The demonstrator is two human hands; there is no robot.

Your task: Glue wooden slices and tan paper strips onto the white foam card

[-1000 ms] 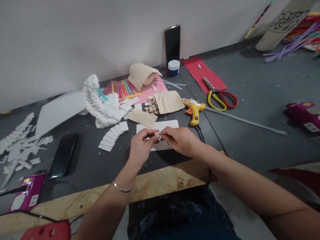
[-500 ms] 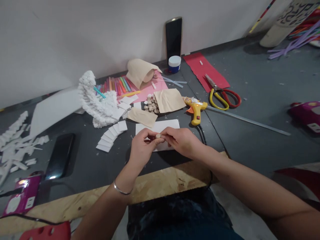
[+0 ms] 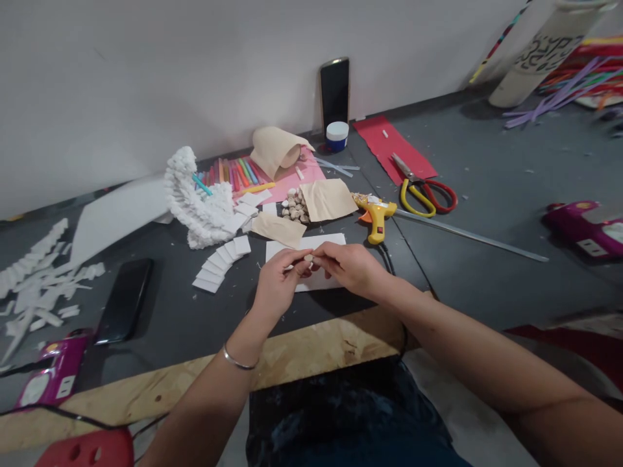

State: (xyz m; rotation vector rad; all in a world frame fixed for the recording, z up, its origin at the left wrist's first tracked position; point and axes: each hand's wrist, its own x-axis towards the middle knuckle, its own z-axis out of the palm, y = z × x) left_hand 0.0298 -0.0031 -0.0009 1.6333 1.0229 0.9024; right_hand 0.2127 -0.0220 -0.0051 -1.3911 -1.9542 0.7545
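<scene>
My left hand (image 3: 277,284) and my right hand (image 3: 349,270) meet over a white card (image 3: 292,246), their fingertips pinching a small round wooden disc (image 3: 308,258). A silver bangle (image 3: 238,363) circles my left wrist. Beyond the card lies a heap of similar wooden discs (image 3: 294,206), beside a flat piece of tan paper (image 3: 327,199). A row of small white foam squares (image 3: 219,263) fans out to the left of my left hand. To the right of my right hand stands a yellow glue gun (image 3: 377,218).
A white ruffled foam strip (image 3: 195,207), coloured sticks on pink paper (image 3: 292,175), and red paper with yellow-handled scissors (image 3: 418,196) lie ahead. A phone (image 3: 335,91) leans on the wall. A plywood board edge (image 3: 292,363) runs below my arms.
My hands stay together on the disc, with only small shifts of the fingers. The whole scene shifts slightly in view as my head moves.
</scene>
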